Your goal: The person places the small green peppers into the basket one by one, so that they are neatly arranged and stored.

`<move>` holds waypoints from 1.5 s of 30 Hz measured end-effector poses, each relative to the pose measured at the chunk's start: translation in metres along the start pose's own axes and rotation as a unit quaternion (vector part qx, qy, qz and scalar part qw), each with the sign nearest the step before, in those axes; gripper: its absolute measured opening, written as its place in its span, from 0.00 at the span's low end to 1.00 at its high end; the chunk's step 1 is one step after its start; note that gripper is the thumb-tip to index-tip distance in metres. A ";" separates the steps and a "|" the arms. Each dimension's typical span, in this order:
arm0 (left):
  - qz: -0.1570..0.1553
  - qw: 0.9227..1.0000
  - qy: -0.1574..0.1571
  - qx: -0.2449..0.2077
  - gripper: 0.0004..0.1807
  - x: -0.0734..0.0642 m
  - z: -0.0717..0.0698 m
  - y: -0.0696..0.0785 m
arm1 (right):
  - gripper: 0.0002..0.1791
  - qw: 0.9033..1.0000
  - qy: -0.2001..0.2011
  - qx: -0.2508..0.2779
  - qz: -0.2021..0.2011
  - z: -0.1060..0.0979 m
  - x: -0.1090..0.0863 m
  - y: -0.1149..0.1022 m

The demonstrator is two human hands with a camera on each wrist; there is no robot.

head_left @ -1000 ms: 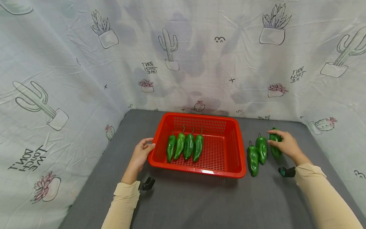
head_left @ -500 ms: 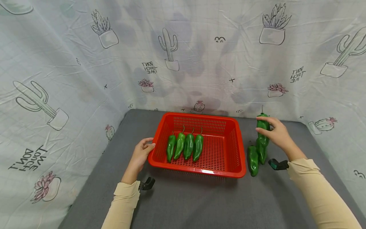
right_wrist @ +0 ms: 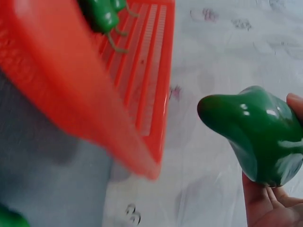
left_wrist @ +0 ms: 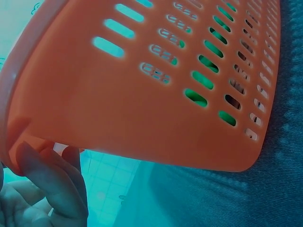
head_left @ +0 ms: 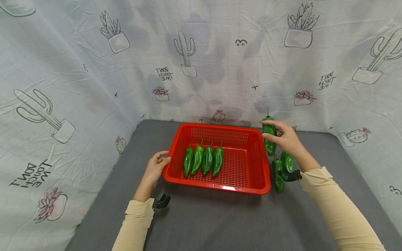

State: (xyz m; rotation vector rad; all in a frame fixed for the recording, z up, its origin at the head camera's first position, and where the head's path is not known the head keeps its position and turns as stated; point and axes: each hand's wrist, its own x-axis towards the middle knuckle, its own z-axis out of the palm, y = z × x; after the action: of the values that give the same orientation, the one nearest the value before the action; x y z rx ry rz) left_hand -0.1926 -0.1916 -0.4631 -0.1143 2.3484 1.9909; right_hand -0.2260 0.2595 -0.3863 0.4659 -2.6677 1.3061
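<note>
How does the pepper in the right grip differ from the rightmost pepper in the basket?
Support: the held pepper is raised in the right grip, while the basket pepper lies on the floor of the basket.
Neighbors: the held pepper is alone in the grip; the basket pepper lies in a row with three more peppers.
Both are glossy green, with stems at their far ends in the head view.
</note>
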 end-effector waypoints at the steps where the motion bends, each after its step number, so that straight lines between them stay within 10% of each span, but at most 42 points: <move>1: 0.000 1.000 0.001 0.001 0.21 0.000 0.000 0.000 | 0.28 1.000 -0.004 0.006 0.000 0.003 0.002 -0.002; 28: -0.001 1.000 0.000 0.003 0.22 -0.001 -0.001 -0.002 | 0.27 0.990 -0.093 0.074 0.078 0.101 0.043 -0.033; 45: 0.002 1.000 -0.001 0.008 0.21 0.000 -0.001 -0.004 | 0.22 0.981 -0.139 0.025 0.132 0.119 0.044 -0.027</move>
State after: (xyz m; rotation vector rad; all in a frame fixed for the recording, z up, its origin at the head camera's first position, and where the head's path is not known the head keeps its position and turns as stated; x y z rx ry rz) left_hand -0.1926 -0.1928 -0.4672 -0.1064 2.3638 1.9729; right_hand -0.2571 0.1403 -0.4285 0.3307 -3.0182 1.4800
